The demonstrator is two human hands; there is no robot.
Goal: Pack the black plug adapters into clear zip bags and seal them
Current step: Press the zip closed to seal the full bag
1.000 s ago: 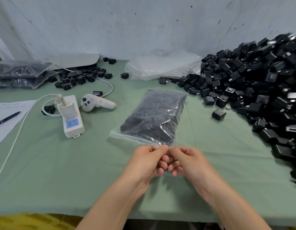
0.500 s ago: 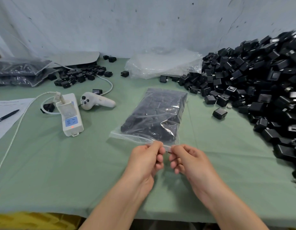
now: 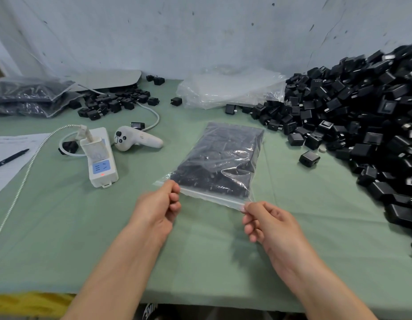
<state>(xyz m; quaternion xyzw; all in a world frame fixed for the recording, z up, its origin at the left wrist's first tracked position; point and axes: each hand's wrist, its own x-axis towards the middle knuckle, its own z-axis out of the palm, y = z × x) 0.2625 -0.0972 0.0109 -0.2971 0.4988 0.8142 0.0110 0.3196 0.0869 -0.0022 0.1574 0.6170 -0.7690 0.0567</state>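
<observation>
Head: left hand (image 3: 157, 210), right hand (image 3: 268, 224) pinch bag edge (image 3: 212, 197).

White power strip (image 3: 101, 166), white controller (image 3: 135, 140), pen (image 3: 11, 158) on paper (image 3: 22, 142)

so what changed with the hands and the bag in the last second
The left hand and right hand, pinched together at the middle of the seal strip of the zip bag, slid apart along it: left to the left corner, right to the right corner, both still pinching. The bag, adapter pile, power strip and controller stayed put.
</observation>
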